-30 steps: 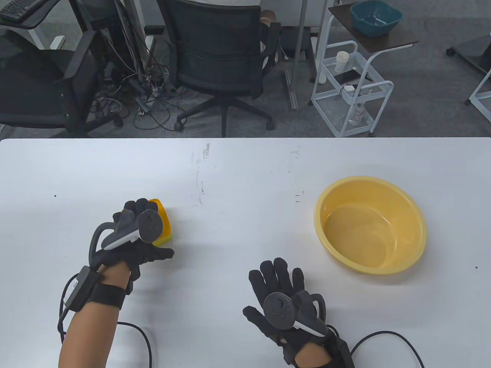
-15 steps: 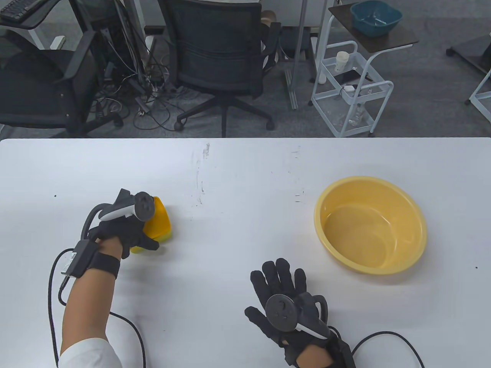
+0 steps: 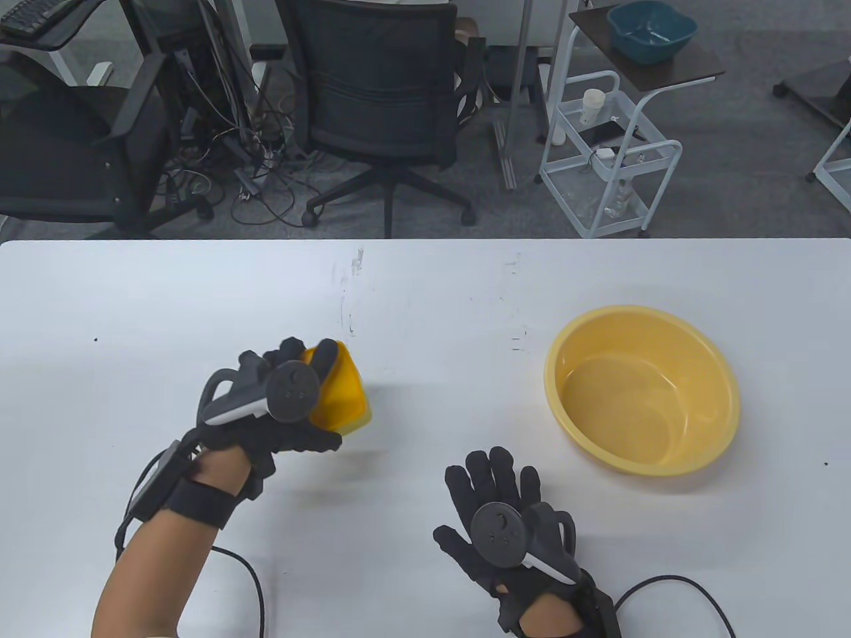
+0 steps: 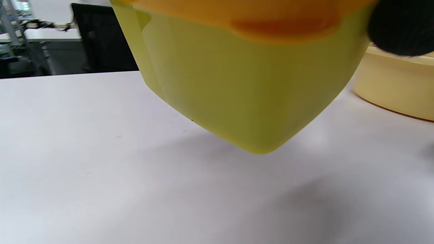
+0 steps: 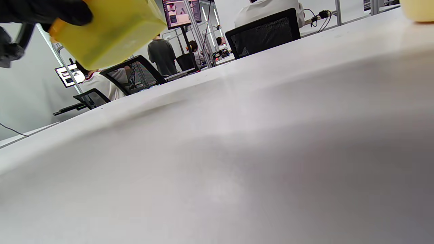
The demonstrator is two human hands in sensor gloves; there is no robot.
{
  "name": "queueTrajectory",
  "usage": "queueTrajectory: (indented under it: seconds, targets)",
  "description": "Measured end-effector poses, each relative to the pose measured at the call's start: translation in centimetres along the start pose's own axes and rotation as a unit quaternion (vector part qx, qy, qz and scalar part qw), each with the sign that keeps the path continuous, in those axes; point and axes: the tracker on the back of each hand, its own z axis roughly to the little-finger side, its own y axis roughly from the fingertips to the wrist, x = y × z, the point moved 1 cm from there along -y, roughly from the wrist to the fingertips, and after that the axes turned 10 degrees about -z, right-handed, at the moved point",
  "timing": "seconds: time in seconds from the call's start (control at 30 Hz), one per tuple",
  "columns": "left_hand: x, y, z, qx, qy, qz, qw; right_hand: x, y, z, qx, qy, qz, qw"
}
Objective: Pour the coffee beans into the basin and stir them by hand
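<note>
Table view: our left hand [image 3: 279, 412] grips the yellow container [image 3: 340, 392], now lifted toward the basin [image 3: 641, 389]; right hand [image 3: 505, 525] flat, holding nothing. Left wrist view: container clear of the table [image 4: 101, 169]. Right wrist view: same. Pour comes next.

Table view looks down; wrist views skim low, perhaps tilted, sharing the table [image 3: 425, 299].

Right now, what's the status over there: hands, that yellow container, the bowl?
Left hand grips yellow container, lifted off table. Right hand open, flat on table. Basin empty; path clear.
</note>
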Motion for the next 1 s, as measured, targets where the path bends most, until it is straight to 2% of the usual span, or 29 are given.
queueTrajectory:
  seconds: [0.13, 0.23, 0.37, 0.53, 0.7, 1.0]
  targets:
    - [1.6, 1.7, -6.5, 0.068, -0.036, 0.026, 0.997, 0.6, 0.3, 1.0, -0.019, -0.015, 0.016, 1.000]
    - [3.6, 2.7, -9.8, 0.112, -0.041, 0.025, 0.993, 0.7, 0.5, 1.5, -0.030, -0.030, 0.017, 0.999]
    - [6.2, 2.8, -12.3, 0.122, -0.027, 0.058, 0.990, 1.0, 0.7, 1.7, -0.032, -0.038, 0.024, 0.998]
    - [7.7, 2.2, -13.9, 0.120, -0.068, 0.061, 0.989, 1.0, 0.6, 1.7, -0.033, -0.037, 0.026, 0.998]
    - [8.7, 1.6, -14.2, 0.113, -0.053, 0.073, 0.989, 1.1, 0.6, 1.7, -0.034, -0.039, 0.024, 0.998]
    - [9.0, 2.1, -14.2, 0.110, -0.052, 0.068, 0.990, 1.0, 0.5, 1.5, -0.034, -0.032, 0.021, 0.999]
